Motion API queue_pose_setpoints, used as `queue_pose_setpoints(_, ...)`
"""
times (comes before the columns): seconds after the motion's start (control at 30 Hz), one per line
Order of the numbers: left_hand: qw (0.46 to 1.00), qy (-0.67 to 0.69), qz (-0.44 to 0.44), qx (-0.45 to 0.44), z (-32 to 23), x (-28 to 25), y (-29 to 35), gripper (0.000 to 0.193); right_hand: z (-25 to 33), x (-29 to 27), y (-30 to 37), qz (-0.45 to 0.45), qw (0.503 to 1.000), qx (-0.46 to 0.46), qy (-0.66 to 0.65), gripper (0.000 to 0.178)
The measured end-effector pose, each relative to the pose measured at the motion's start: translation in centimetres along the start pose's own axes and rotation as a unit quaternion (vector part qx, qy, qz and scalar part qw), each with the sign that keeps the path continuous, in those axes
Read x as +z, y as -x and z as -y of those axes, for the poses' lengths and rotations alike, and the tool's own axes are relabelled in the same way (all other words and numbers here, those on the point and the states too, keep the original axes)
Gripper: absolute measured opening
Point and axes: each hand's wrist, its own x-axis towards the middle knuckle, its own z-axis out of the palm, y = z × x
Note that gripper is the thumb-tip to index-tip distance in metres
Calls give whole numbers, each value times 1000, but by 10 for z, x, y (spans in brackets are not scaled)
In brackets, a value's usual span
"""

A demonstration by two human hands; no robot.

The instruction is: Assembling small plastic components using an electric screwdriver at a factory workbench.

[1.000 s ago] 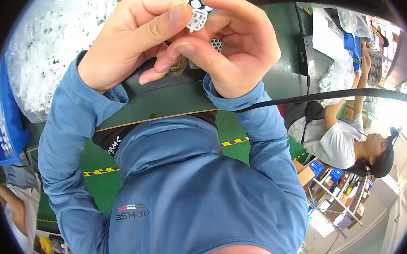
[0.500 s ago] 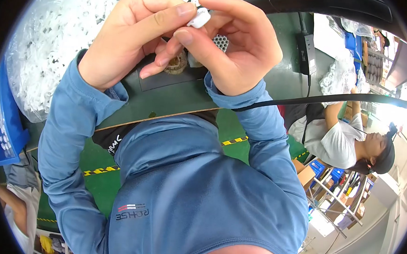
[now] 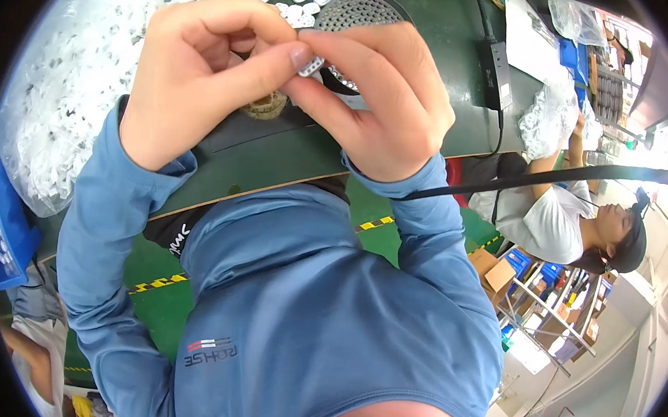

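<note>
Head view: hands [image 3: 192, 81] meet above green table [image 3: 466, 56], together pinching small white piece [image 3: 311, 68].

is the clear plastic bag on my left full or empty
Far from empty: small white parts crowd the clear plastic bag; whether it's completely full, I cannot tell.

Between the fingertips of your left hand [image 3: 185, 85] and your right hand [image 3: 390, 97] sits a small white plastic piece [image 3: 312, 67], above the green flat-topped table [image 3: 461, 128]. On your left lies a large clear plastic bag [image 3: 40, 194] of pieces, with a blue plastic bin [image 3: 19, 254] at its near left. Beyond your hands, loose white plastic pieces [image 3: 295, 13] lie left of a grey round perforated disc [image 3: 361, 10]. A black oblong box [image 3: 497, 77] rests right of your right hand.
</note>
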Motion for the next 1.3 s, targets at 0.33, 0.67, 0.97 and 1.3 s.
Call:
queue_pose_setpoints(0.33,982,-178,2,61,6,-11,2,10,-14,-25,32,149,973,159,-80,38)
queue_pose_setpoints(0.67,971,-233,29,46,8,-10,5,10,-21,-8,40,203,967,135,-79,41)
queue_pose_setpoints(0.97,959,-269,45,70,3,-5,2,7,-19,-5,34,110,955,216,-172,18)
queue_pose_setpoints(1.3,948,-274,-19,159,-11,-11,-1,8,-22,-2,36,135,986,78,-63,15)
